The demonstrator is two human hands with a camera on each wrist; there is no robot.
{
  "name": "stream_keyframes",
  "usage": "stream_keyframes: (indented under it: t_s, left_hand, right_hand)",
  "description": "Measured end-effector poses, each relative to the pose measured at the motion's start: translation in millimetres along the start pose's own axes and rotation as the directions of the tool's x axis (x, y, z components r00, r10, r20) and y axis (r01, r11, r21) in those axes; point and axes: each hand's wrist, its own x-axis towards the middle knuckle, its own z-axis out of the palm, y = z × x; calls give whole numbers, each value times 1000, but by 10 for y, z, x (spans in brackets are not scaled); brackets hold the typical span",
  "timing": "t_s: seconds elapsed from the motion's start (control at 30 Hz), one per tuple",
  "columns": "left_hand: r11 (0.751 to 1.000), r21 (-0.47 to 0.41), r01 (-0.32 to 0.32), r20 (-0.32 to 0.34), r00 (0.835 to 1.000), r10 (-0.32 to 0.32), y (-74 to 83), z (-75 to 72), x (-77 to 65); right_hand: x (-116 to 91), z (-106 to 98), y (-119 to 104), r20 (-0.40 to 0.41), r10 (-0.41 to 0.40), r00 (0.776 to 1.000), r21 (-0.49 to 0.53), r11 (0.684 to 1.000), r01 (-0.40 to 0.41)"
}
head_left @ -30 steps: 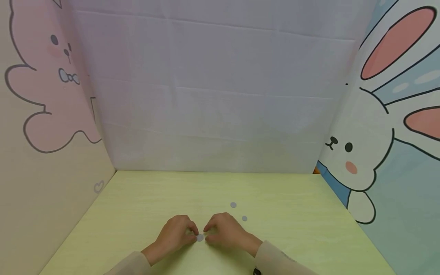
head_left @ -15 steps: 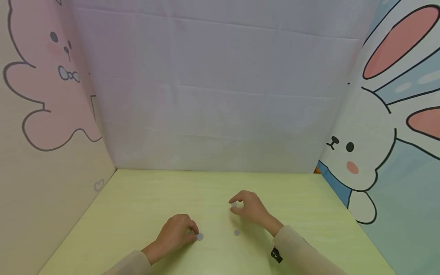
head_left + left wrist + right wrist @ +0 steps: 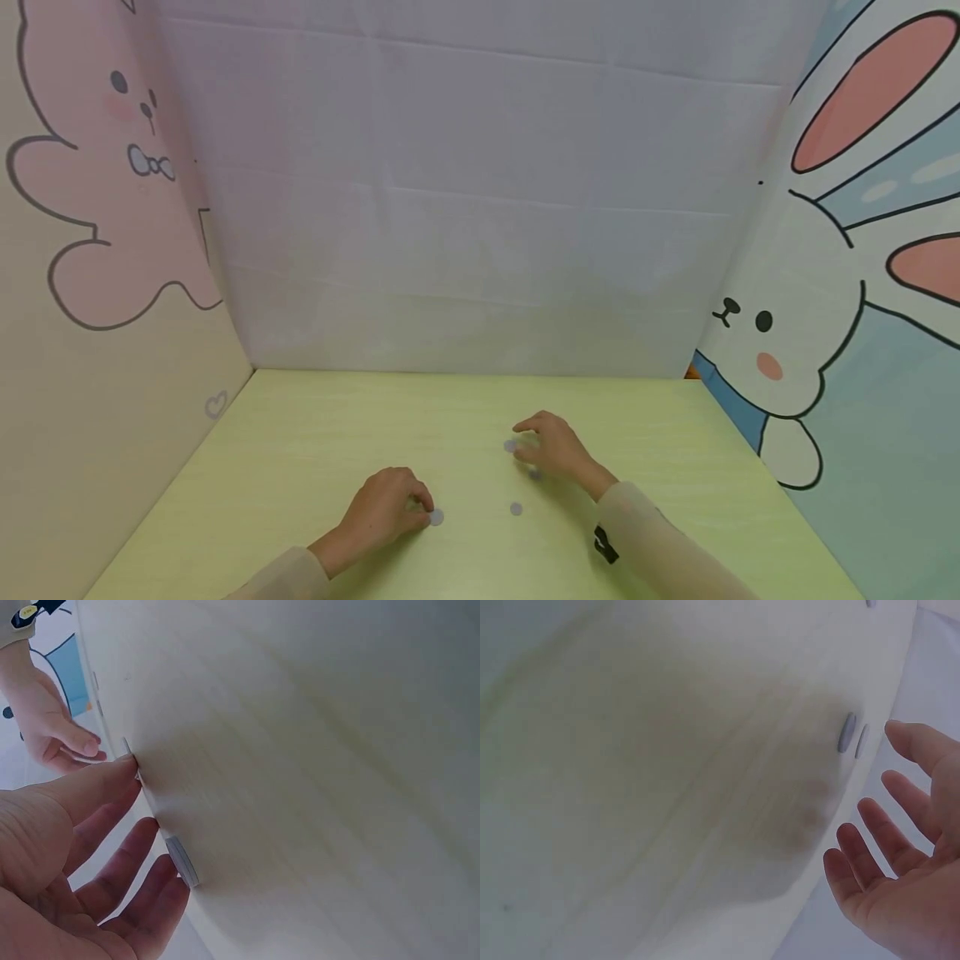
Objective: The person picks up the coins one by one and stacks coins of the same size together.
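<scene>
Small flat grey discs, coin-like, lie on the pale yellow-green tabletop. My left hand rests low at the front, thumb and forefinger at the edge of one grey disc. In the left wrist view a thicker grey stack sits against the lower fingertips. My right hand is farther back, its thumb and forefinger spread around the back disc. The right wrist view shows its fingers apart and loosely bent. A second disc is partly under this hand, and a third disc lies nearer the front.
A white cloth wall rises behind the table. Cartoon-printed side panels stand left and right. A black tag hangs by the right sleeve.
My right hand has gone from beside the left hand to the discs farther back, and its fingers have parted. Another disc now lies in front of those two. The left hand stays in place.
</scene>
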Motion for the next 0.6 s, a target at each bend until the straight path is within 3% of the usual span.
stream_keyframes:
  t_s: [0.23,0.6]
  left_hand:
    - [1000,-17,8,3,1000,-8,1,0,1]
    - [1000,-23,9,4,1000,-9,16,-6,-4]
  right_hand:
    - [69,76,102,29,-16,999,-28,999,17]
    - [74,114,103,4,-8,1000,-39,999,8]
